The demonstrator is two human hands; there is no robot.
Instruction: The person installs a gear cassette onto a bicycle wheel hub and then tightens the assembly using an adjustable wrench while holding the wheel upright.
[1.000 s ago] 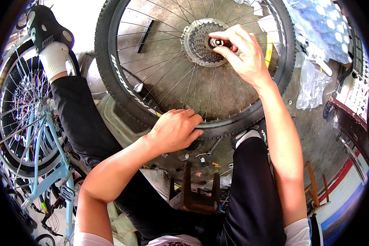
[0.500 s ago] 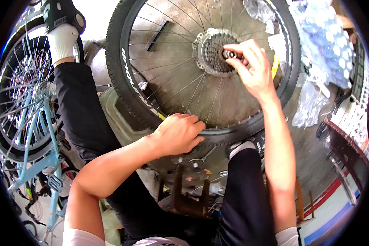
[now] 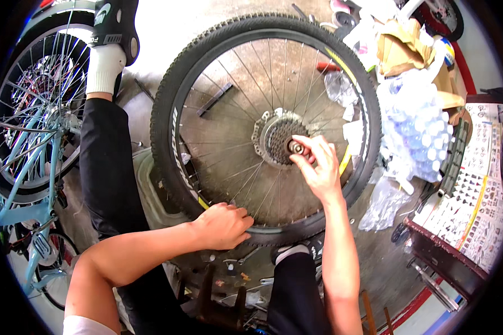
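Note:
A bicycle wheel (image 3: 174, 84) with a knobbly black tyre leans in front of me, its cassette (image 3: 276, 146) facing me. My left hand (image 3: 223, 225) is closed over the near edge of the wheel, the fingers curled around tyre and rim. At the middle of the cassette, the thumb and fingers of my right hand (image 3: 321, 167) pinch a small round metal fitting (image 3: 297, 148) on the hub. The fingers partly cover that fitting, and I cannot tell whether it is turning.
To the left stands a light blue bicycle (image 3: 25, 215). Clear plastic bottles (image 3: 412, 123) and a plastic bag (image 3: 387, 204) lie at the right, beside a newspaper-covered table (image 3: 475, 201). A plastic tub (image 3: 151, 187) sits left of the wheel; small tools lie near my feet.
My view has tilted up and to the right, so the wheel appears lower and more of the right side shows. Both hands keep their places on the wheel and hub fitting.

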